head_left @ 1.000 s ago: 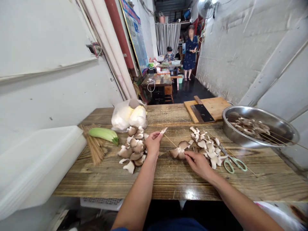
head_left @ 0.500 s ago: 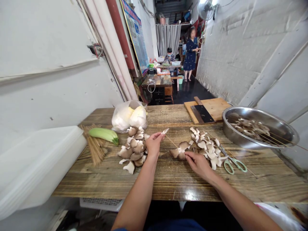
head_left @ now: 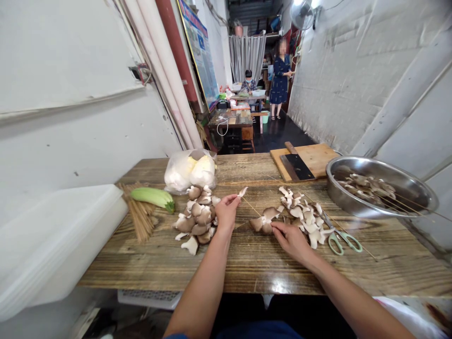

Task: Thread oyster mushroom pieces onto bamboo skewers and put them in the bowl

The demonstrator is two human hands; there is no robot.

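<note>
"Plank table (head_left: pixel 148 268), seen from the head camera. What has the right hand (head_left: pixel 291 240)?"

"Thumb and fingers pinched together on the skewered mushrooms (head_left: pixel 261 224), between the two hands."

"And the left hand (head_left: pixel 227 212)?"

"Up and left of those mushrooms, fingertips closed on a small mushroom piece (head_left: pixel 243 191) by the end of the skewer (head_left: pixel 252 207)."

"Neighbours?"

"Loose mushroom pile (head_left: pixel 201 216) left of them, second pile (head_left: pixel 307 216) just right, then scissors (head_left: pixel 335 230), with the steel basin (head_left: pixel 360 207) farther right."

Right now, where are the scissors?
In the head view, the scissors lie on the wooden table, right of centre, beside the right mushroom pile and nearer the wearer than the steel basin.
</note>
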